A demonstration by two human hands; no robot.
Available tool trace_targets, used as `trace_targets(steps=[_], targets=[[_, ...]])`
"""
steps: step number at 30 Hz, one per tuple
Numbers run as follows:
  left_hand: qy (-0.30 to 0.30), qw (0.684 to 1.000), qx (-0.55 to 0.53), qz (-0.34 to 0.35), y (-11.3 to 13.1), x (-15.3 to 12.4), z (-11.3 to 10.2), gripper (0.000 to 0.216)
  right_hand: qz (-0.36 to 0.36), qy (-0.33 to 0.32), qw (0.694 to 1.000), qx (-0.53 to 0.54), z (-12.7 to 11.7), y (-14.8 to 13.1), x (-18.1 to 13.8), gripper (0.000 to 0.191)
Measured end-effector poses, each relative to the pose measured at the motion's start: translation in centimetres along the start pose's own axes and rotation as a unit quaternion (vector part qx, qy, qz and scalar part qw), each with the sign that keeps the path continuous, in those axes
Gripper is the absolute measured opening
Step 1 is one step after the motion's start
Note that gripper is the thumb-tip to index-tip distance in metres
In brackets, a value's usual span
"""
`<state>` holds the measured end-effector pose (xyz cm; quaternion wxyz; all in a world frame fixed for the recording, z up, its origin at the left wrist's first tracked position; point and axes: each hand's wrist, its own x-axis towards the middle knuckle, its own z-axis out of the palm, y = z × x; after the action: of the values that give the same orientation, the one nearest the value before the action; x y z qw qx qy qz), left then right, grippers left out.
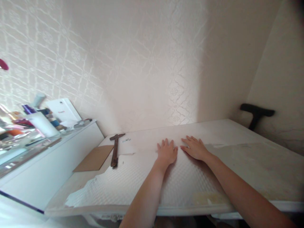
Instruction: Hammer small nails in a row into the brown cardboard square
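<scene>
My left hand (167, 152) lies flat on the white table (140, 186), palm down with its fingers spread. Beside it, a small gap to the right, my right hand (193, 148) rests the same way. Neither hand holds anything. To the left of my hands lies a hammer (115, 152) with a dark head and a worn wooden handle. Several small metal pieces (126, 140), perhaps nails, are by its head; they are too small to tell. A brown flat board (95, 159) lies left of the hammer, its right edge close to the handle.
A white cabinet (59, 161) stands along the left, crowded with bottles, a white box (63, 110) and other small items. Patterned wallpaper (147, 63) rises behind the table. A black T-shaped handle (257, 112) stands at the right corner. The table's covering is torn in places.
</scene>
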<state>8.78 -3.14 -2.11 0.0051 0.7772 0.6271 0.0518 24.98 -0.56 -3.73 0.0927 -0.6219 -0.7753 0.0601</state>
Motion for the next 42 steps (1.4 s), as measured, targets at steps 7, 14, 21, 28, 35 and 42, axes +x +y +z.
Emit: trace_targets(steps=[7, 14, 21, 28, 35, 42], targets=[[-0.003, 1.000, 0.002, -0.002, 0.07, -0.10, -0.13, 0.055, 0.000, -0.001, 1.000, 0.000, 0.01, -0.04, -0.06, 0.058], [-0.003, 1.000, 0.006, 0.000, 0.09, -0.13, -0.13, 0.055, 0.001, -0.001, 1.000, 0.002, -0.04, -0.03, -0.07, 0.059], [0.000, 1.000, 0.005, 0.000, 0.08, -0.12, -0.13, 0.055, 0.001, -0.003, 1.000, 0.002, -0.16, -0.07, -0.12, 0.059], [-0.004, 1.000, 0.005, 0.000, 0.03, -0.06, -0.12, 0.055, 0.001, -0.002, 1.000, 0.000, -0.07, -0.06, -0.07, 0.059], [-0.001, 1.000, 0.009, -0.002, 0.08, -0.09, -0.11, 0.055, 0.002, -0.008, 1.000, 0.004, -0.14, -0.03, -0.07, 0.060], [-0.010, 1.000, 0.018, -0.003, 0.10, -0.12, -0.11, 0.056, -0.001, 0.001, 1.000, 0.003, 0.08, 0.09, 0.00, 0.060]])
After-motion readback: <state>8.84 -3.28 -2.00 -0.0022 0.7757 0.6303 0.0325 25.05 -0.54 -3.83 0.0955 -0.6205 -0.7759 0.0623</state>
